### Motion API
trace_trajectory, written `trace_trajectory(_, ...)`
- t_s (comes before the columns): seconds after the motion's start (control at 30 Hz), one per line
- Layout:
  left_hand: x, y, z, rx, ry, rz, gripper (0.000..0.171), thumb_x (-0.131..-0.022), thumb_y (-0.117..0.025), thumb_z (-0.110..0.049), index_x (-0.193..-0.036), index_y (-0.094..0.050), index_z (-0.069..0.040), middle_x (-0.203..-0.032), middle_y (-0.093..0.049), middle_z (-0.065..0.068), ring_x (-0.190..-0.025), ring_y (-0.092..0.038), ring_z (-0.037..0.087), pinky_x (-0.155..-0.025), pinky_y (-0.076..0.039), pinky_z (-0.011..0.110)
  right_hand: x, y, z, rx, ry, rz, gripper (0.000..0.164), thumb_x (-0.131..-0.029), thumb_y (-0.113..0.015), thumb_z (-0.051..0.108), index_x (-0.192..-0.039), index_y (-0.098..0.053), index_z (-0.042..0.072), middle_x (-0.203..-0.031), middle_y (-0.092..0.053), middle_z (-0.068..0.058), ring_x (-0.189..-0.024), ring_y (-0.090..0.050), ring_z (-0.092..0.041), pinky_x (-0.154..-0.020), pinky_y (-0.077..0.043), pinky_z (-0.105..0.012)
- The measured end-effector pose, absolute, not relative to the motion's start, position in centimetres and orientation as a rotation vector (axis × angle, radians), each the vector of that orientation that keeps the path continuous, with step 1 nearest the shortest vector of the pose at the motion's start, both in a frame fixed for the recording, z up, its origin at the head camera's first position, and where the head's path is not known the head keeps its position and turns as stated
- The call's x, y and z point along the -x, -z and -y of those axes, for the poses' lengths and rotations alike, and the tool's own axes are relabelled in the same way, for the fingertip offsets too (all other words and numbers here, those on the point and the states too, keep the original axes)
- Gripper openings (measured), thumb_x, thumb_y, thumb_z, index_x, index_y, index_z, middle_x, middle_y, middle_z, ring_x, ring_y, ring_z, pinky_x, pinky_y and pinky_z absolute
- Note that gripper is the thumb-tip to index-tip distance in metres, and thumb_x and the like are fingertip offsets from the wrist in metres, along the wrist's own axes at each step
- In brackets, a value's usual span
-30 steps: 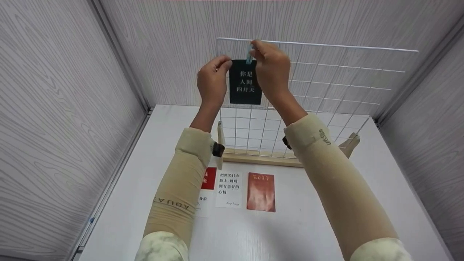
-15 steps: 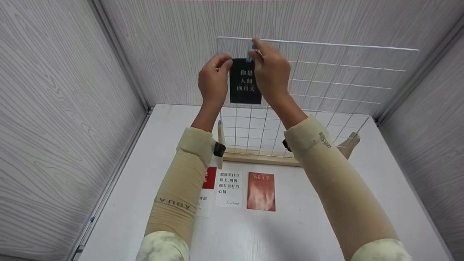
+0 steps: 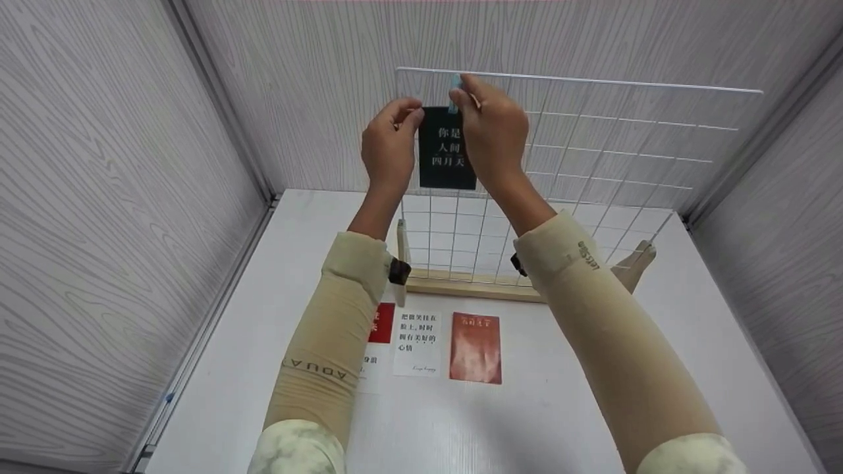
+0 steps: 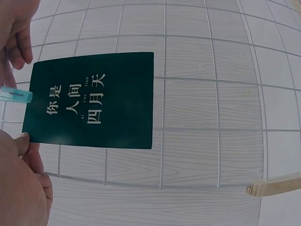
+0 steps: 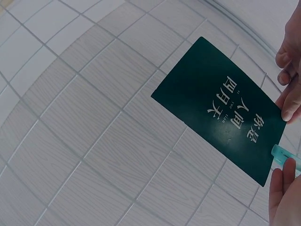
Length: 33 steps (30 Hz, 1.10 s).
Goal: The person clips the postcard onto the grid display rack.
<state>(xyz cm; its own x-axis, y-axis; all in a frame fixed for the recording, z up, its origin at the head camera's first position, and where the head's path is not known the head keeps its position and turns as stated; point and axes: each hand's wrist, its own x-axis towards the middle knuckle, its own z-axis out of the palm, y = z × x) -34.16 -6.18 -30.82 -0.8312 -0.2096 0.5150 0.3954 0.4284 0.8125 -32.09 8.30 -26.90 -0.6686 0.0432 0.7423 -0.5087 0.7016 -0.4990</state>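
Note:
A dark green card (image 3: pixel 446 151) with white Chinese lettering hangs upright in front of the white wire grid (image 3: pixel 625 125), near its upper left. My left hand (image 3: pixel 390 141) pinches the card's top left corner between thumb and fingers. A light blue clothespin (image 4: pixel 16 94) sits over the middle of the card's top edge, as the left wrist view shows. My right hand (image 3: pixel 495 125) pinches this clothespin between thumb and fingers, just under the grid's top bar, and covers the card's right edge in the head view. In the right wrist view the clothespin's tip overlaps the green card (image 5: pixel 218 113).
The grid stands on a wooden base (image 3: pixel 474 288) with a wooden foot (image 3: pixel 635 263) at its right. On the white table lie a red card (image 3: pixel 475 349), a white lettered card (image 3: pixel 416 343), and two more partly behind my left sleeve. Wood-grain panels surround the table.
Hands, card and clothespin stay nearly in place. The right hand's fingers have shifted slightly on the clothespin.

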Motion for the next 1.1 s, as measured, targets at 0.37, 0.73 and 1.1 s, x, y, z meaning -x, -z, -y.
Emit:
trace_trajectory(0.37,34.3,30.8,6.1,0.182,1.415,2.133,0.024,-0.102,-0.060,-0.028,-0.122,-0.071,-0.018,-0.113,-0.074,-0.005,-0.099,-0.063,0.005,-0.082,-0.045,0.023,32.1,27.0,-8.9,-0.298,-1.022,2.160,0.030,-0.101,-0.060,0.031,-0.120,-0.073,0.012,-0.110,-0.070,-0.004,-0.100,-0.063,-0.012,-0.089,-0.047,-0.012)
trace_trajectory(0.73,33.7,31.4,7.1,0.182,1.426,2.144,0.030,-0.102,-0.060,-0.033,-0.129,-0.068,-0.023,-0.116,-0.074,-0.006,-0.094,-0.065,0.004,-0.076,-0.047,0.023,31.1,28.2,-9.7,-0.367,-1.089,2.153,0.029,-0.101,-0.062,0.030,-0.121,-0.071,0.011,-0.110,-0.069,-0.005,-0.094,-0.060,-0.012,-0.086,-0.049,-0.017)
trace_trajectory(1.1,32.5,32.2,7.9,0.210,1.453,2.084,0.031,-0.101,-0.062,-0.035,-0.129,-0.068,-0.023,-0.113,-0.073,-0.004,-0.089,-0.062,0.010,-0.071,-0.044,0.026,29.7,30.1,-11.4,-0.423,-1.101,2.116,0.034,-0.100,-0.063,0.030,-0.125,-0.068,0.008,-0.113,-0.068,-0.007,-0.088,-0.057,-0.015,-0.079,-0.047,-0.023)
